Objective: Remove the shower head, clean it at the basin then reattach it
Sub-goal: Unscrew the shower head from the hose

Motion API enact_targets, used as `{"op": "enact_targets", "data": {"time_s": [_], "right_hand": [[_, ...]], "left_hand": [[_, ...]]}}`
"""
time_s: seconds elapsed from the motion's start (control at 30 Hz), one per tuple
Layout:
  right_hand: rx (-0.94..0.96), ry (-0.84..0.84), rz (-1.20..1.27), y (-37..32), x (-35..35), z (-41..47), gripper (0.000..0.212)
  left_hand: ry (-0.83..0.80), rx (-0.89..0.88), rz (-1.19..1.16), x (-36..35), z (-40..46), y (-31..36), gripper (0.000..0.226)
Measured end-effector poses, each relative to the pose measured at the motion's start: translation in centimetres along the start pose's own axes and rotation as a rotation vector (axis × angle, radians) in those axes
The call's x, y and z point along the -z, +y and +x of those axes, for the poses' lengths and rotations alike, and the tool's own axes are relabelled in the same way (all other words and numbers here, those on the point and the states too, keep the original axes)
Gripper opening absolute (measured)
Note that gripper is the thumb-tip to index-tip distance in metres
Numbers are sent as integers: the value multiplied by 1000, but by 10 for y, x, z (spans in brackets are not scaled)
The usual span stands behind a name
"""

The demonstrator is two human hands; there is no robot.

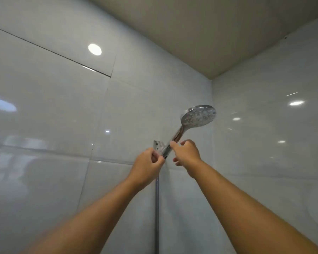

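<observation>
A chrome shower head [198,116] with a round nozzle face sits tilted in a chrome wall bracket [158,145] on the tiled wall. Its handle slants down and to the left into the bracket. My right hand [186,153] grips the handle just above the bracket. My left hand [148,165] pinches the lower end of the handle at the bracket, where the hose joins. The grey metal hose [157,208] hangs straight down from there and runs out of the bottom of the view.
Glossy pale tiled walls [63,125] meet in a corner [212,143] to the right of the shower head. The ceiling [209,33] is close above. Light reflections show on the tiles.
</observation>
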State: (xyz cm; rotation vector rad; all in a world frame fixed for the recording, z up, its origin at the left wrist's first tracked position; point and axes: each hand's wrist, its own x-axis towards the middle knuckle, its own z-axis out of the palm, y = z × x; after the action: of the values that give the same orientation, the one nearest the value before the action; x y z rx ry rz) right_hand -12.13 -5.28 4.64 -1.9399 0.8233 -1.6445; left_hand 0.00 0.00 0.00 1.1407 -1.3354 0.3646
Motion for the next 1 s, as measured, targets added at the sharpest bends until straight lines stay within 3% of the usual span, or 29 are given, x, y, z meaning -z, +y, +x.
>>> {"op": "enact_targets", "data": {"time_s": [0.17,0.57,0.73,1.0], "right_hand": [[38,-4,-22,1,-19,13,37],[103,196,54,2,-43,21,27],[86,279,90,-9,-31,26,28],[39,373,102,-1,12,20,33]], "left_hand": [[-19,-21,55,-10,15,-10,11],[-72,12,62,-21,17,-33,10],[-25,20,75,-22,13,-36,7],[-2,-28,51,-33,-4,-18,23]]}}
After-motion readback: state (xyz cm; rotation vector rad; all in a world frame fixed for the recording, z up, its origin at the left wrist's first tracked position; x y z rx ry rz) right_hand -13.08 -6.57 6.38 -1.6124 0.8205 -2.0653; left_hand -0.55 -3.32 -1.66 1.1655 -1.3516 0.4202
